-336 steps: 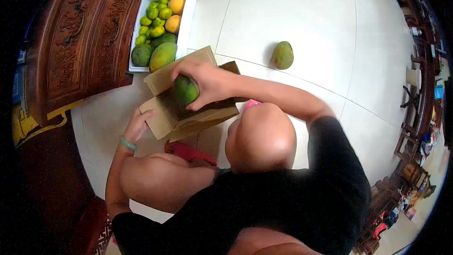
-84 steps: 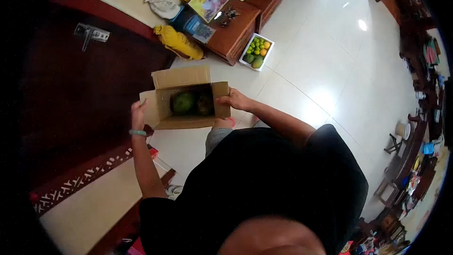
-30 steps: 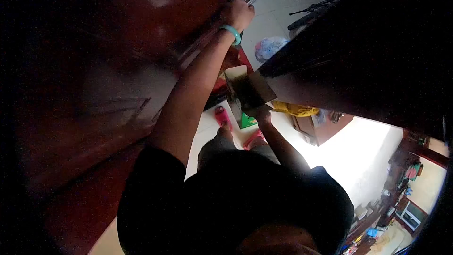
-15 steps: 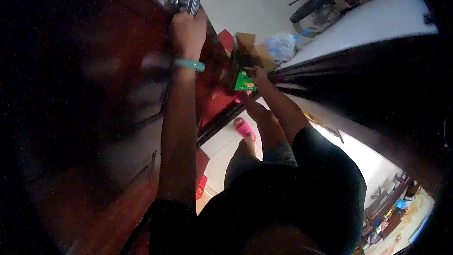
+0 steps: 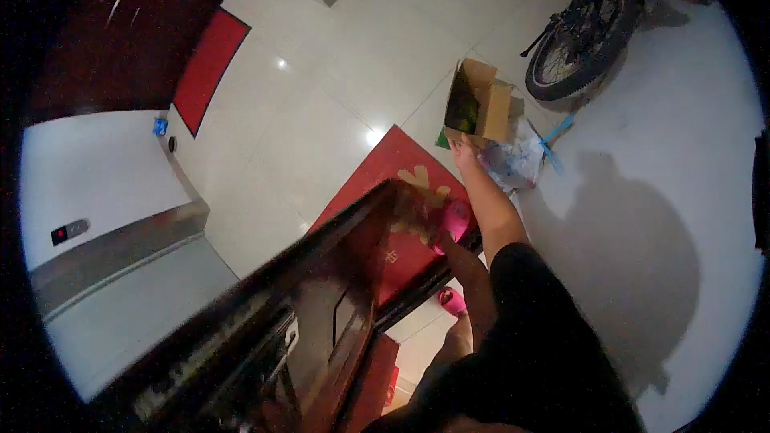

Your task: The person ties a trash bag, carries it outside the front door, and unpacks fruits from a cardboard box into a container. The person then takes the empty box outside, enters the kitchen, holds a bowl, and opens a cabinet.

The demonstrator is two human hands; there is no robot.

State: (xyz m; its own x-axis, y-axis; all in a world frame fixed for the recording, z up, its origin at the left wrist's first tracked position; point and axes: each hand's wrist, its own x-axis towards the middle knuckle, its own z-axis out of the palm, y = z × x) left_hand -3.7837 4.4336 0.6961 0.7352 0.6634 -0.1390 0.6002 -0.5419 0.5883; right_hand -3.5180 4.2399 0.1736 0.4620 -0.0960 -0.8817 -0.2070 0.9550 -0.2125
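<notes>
My right hand (image 5: 463,151) grips the near edge of an open cardboard box (image 5: 496,112), its flaps standing up. Something dark green shows inside, too dim to name, and a bit of green shows at the box's outer left edge. Just beside the box and my wrist is a whitish plastic bag (image 5: 517,156) with blue strips. My left hand is out of view. A dark door (image 5: 265,289) stands ajar at the lower left.
A red doormat (image 5: 377,176) lies at the doorway, with one pink slipper (image 5: 455,220) on it and another pink slipper (image 5: 451,301) inside. A bicycle wheel (image 5: 581,52) stands by the white wall (image 5: 658,192). Across the tiled floor (image 5: 321,72) is another dark door (image 5: 120,40).
My left hand was at the door handle and has gone out of view. The door has swung, showing the hallway. The box in my right hand has moved outward and right.
</notes>
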